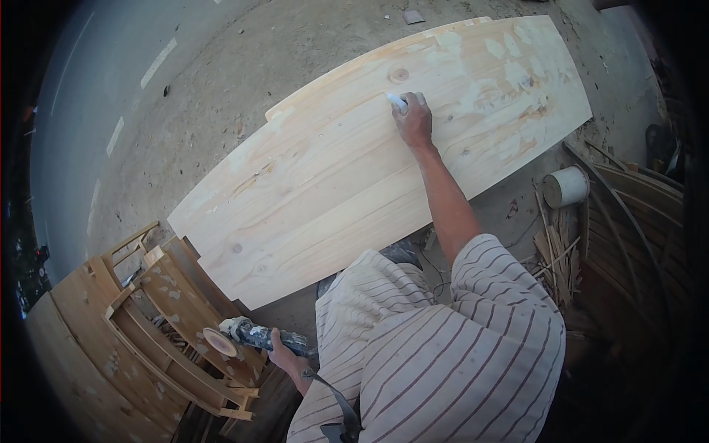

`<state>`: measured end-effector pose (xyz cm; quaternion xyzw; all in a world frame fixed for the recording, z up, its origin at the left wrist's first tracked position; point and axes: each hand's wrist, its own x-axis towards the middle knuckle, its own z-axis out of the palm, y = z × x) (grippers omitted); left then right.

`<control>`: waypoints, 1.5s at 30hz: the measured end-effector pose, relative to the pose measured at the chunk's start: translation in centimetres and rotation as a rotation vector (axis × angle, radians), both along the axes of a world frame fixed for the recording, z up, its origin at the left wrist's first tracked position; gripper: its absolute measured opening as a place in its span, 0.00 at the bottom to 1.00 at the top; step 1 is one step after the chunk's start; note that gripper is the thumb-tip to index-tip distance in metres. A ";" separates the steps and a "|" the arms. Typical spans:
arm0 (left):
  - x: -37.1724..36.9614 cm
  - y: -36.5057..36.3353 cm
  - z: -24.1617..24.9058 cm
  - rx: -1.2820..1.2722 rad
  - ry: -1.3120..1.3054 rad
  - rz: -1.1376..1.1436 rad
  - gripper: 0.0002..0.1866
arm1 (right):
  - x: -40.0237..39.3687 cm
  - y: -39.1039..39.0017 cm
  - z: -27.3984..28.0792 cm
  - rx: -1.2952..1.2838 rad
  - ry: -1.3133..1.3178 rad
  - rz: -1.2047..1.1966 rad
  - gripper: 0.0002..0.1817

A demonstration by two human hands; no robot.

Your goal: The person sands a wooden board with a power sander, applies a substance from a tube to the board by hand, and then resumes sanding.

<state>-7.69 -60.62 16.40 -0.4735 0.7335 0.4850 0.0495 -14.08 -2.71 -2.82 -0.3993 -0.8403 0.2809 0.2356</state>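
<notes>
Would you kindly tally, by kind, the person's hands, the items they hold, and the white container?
Hands, left hand and right hand: 2
Power tool: 1
Small white object: 1
White container: 1
Total: 5

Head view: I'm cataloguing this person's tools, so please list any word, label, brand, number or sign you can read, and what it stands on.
No text can be read anywhere.
Angle grinder in the left hand: any marking is too small and blurred.
White object in the right hand: no legible label.
Wooden panel and white bucket: no lettering visible.
</notes>
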 end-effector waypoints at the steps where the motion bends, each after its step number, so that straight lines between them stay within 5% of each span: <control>1: 0.1 0.1 0.0 0.012 -0.017 0.004 0.15 | 0.3 0.4 0.0 -0.005 -0.001 -0.001 0.14; 29: -1.8 3.9 1.8 -0.072 -0.085 -0.038 0.17 | 3.5 9.5 -1.3 0.149 -0.044 -0.173 0.15; 38: -1.6 1.2 0.3 -0.013 -0.047 -0.040 0.16 | 4.1 -2.2 -1.1 -0.172 0.102 -0.133 0.15; 45: -1.5 1.2 0.4 0.030 0.009 -0.027 0.13 | 2.7 -13.2 0.7 -0.366 0.039 0.113 0.14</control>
